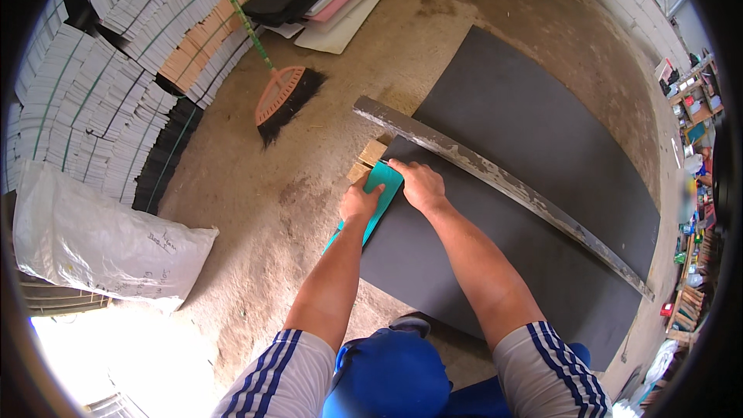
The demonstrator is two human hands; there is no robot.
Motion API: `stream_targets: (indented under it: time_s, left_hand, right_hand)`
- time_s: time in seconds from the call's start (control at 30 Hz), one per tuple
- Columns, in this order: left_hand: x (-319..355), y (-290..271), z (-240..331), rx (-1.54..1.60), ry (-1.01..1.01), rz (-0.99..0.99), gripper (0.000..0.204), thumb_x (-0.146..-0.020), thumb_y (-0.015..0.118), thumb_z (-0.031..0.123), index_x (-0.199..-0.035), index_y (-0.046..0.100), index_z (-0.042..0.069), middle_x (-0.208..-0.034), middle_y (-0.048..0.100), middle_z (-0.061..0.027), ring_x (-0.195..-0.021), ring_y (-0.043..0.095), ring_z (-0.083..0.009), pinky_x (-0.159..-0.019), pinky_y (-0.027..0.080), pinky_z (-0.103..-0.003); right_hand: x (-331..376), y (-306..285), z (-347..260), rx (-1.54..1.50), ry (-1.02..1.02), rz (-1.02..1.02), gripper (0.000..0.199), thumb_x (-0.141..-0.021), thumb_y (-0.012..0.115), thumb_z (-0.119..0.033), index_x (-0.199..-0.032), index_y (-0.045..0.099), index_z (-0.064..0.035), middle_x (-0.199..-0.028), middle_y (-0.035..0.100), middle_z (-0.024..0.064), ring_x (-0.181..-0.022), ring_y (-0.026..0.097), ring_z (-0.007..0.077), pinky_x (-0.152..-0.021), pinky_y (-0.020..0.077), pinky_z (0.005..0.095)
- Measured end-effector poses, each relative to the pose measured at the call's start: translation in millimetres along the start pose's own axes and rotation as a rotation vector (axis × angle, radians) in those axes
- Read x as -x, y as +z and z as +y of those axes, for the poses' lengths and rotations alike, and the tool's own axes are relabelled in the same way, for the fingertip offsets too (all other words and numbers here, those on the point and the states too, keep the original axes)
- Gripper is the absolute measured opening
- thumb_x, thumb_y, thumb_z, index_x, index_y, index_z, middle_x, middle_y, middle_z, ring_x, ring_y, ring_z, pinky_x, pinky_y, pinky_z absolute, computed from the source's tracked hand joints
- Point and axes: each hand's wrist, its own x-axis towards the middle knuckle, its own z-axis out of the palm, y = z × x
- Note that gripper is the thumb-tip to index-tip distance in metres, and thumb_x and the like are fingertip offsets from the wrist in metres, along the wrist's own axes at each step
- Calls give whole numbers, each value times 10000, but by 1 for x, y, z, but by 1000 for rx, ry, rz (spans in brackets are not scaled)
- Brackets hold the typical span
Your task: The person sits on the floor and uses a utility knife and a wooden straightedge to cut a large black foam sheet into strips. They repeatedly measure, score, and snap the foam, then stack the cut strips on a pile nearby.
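Observation:
A flat teal strip [385,177] lies along the left edge of a large dark grey sheet [495,248] on the floor. My left hand [361,200] is closed on the strip's left edge, thumb on top and fingers out of sight. My right hand [419,185] is closed at the strip's far corner, its fingertips pinching there over the dark sheet. Just beyond the strip's far end sit small wooden blocks [372,152]. A long, paint-worn bar [495,174] lies across the dark sheet, beyond both hands.
A broom [280,101] rests on the concrete floor at the far left. White stacked bundles [85,85] line the left side, with a white sack [116,240] before them. Black, pink and white sheets [333,8] lie at the back. Cluttered shelves [696,101] stand right.

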Motion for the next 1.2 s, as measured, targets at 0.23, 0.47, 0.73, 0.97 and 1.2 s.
stream_targets:
  time_s: [0.23,0.47,0.73,0.97,1.2]
  left_hand:
    - [1,0,0,3,31,18,689,-897,784,536,-1540,581,390,-1369,735,-120,-1262,701,-339,-1054,566,-485]
    - [1,0,-1,40,21,10,716,-884,801,563,-1542,588,377,-1422,712,-112,-1315,674,-324,-1092,535,-487]
    - [6,2,7,-10,19,21,676,-910,774,543,-1538,593,370,-1422,706,-112,-1312,665,-349,-1072,547,-494]
    - [32,44,-32,-389,385,339,669,-992,663,577,-1560,569,237,-1645,407,-215,-1534,333,-457,-1233,304,-607]
    - [117,98,16,-872,830,-59,1031,-954,663,674,-1702,236,109,-1665,361,-206,-1569,316,-405,-1285,231,-606]
  right_hand:
    - [-4,1,0,15,-19,-44,571,-989,564,-46,-1471,642,-341,-1136,739,76,-1057,730,310,-876,627,450]
    - [-15,1,-14,44,34,-103,547,-1003,499,-44,-1479,633,-279,-1148,736,113,-1069,736,341,-884,613,474]
    - [7,-13,1,15,39,-104,563,-1000,561,-54,-1521,585,-266,-1162,731,135,-1087,724,354,-922,601,474]
    - [121,-35,110,-56,170,92,333,-1002,659,-174,-1334,643,-155,-1199,687,182,-1142,675,405,-930,569,532]
    - [330,-93,255,22,458,-290,223,-1009,624,-174,-1219,588,-108,-1167,698,165,-1137,686,409,-935,558,553]
